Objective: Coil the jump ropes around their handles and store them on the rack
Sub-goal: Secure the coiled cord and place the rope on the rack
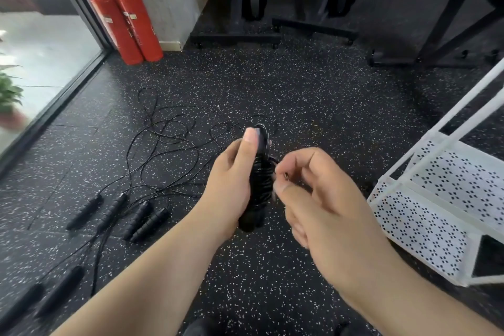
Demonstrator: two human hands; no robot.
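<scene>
left hand [234, 180] grips the coiled rope [262, 180]; right hand [321, 194], at its 3 o'clock, pinches its end. loose ropes [163, 139] lie at 9 o'clock, rack [425, 215] at 3.

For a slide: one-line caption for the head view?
Left hand grips a coiled jump rope, right hand pinches its cord; loose ropes lie on the floor.

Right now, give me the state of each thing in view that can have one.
Held jump rope: cord wound round its handles, not on the rack.
Left hand: grips it around the handles.
Right hand: pinches its cord beside the coil.
Floor ropes: uncoiled, cords tangled, handles lying flat.
Rack: standing at the right, apart from both hands.
Fire extinguishers: standing by the wall.
</scene>
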